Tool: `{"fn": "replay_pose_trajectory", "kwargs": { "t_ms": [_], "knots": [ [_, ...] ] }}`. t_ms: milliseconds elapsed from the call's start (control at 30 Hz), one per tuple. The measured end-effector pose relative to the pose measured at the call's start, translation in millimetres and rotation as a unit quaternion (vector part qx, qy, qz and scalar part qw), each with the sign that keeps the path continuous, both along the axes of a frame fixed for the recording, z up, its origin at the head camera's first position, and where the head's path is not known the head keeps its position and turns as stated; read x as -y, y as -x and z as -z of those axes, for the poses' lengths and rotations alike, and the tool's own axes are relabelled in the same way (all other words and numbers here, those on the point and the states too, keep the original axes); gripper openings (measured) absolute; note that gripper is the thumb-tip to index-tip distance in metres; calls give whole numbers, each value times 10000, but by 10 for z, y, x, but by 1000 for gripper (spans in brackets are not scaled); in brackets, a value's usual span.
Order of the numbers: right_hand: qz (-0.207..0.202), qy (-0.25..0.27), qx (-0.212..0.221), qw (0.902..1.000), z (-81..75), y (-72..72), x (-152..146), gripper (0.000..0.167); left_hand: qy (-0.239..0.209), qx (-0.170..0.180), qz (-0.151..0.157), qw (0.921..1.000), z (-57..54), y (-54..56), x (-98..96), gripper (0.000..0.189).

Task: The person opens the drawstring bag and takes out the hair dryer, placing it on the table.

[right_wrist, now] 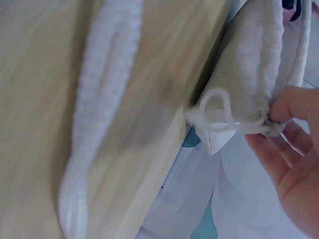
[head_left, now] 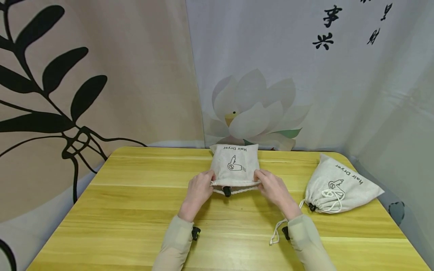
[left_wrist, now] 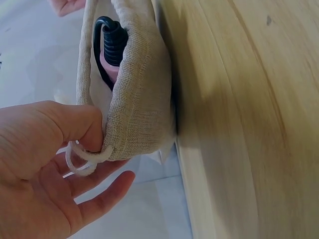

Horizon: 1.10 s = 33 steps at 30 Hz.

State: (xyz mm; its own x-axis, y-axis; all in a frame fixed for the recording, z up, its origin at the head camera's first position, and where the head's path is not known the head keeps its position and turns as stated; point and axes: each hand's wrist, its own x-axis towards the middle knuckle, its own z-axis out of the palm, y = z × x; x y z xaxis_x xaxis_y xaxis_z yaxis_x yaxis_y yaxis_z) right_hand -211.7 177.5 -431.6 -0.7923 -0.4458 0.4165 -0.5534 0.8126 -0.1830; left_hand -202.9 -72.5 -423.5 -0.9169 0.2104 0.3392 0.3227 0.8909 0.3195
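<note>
A beige cloth drawstring bag printed "Hair Dryer" lies near the table's far edge, its mouth held wide toward me. My left hand pinches the left corner of the mouth between thumb and fingers. At the opposite corner, my right hand grips the hem the same way. Inside the opening, the left wrist view shows a black ribbed cord end on a pink handle; the rest is hidden by cloth. A white drawstring loop hangs by the left fingers, another drawstring loop by the right corner.
On the right of the wooden table lies a second "Hair Dryer" bag, drawn closed and bulging, its white cord bundled on top. A loose drawstring trails from it beside my right forearm. A printed curtain hangs behind the table.
</note>
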Motion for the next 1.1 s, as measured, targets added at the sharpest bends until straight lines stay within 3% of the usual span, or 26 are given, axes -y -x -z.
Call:
{"fn": "replay_pose_trajectory", "kwargs": {
  "t_ms": [733, 1100],
  "knots": [
    [-199, -375, 72, 9991, 25, -7, 19, 31, -238, 133, 200, 9994, -44, 8, 45, 20],
    [-243, -377, 118, 9989, -51, -68, 167, 31, -542, 601, 269, 9964, -138, -16, 86, 16]
  ]
}}
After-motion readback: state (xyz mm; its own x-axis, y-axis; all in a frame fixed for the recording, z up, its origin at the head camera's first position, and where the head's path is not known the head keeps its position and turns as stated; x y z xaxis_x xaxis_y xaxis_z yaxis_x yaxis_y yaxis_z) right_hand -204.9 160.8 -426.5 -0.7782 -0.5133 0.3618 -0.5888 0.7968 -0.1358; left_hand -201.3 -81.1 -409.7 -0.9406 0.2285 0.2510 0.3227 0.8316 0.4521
